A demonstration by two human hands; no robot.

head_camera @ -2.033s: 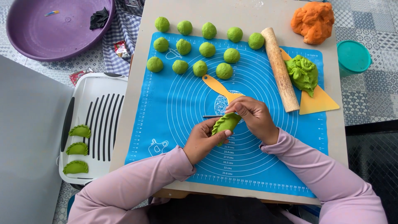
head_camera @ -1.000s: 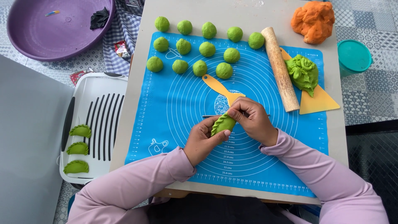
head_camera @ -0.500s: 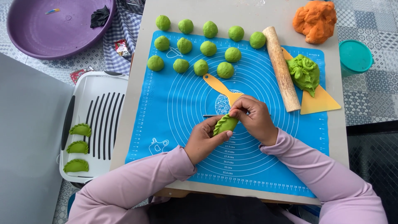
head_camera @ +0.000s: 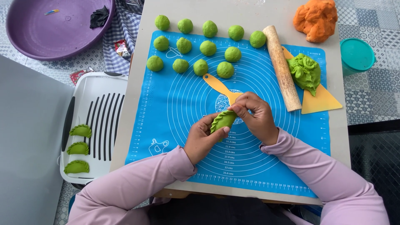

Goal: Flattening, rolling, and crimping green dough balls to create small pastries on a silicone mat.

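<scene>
Both hands together over the blue mat (head_camera: 175, 108), clamped on one green dumpling (head_camera: 223, 120). Left hand (head_camera: 204, 137) cups it from below, thumb against its lower end. Right hand (head_camera: 256, 116) pinches the upper end of the pleated edge with fingertips (head_camera: 236, 109). Dumpling is held just above the mat's centre, tilted, crimped edge facing left and up.

Yellow spatula (head_camera: 216, 85) lies on the mat just behind the hands, its blade end hidden under the right hand. Thirteen green dough balls (head_camera: 200, 66) sit in three rows at the top of the mat and on the table (head_camera: 137, 91) edge beyond it. Wooden rolling pin (head_camera: 282, 68) lies at a slant to the right of the balls. Beside it, a lump of green dough (head_camera: 305, 73) rests on a yellow scraper (head_camera: 321, 100). Orange dough (head_camera: 316, 18) at the table's far right corner. Teal lidded cup (head_camera: 357, 56) off the table to the right.

Left of the table, white tray (head_camera: 104, 96) with black ribs holds three finished green dumplings (head_camera: 77, 148) in a column along its left side. Purple basin (head_camera: 54, 29) top left with a black scrap inside; checked cloth (head_camera: 118, 29) next to it
</scene>
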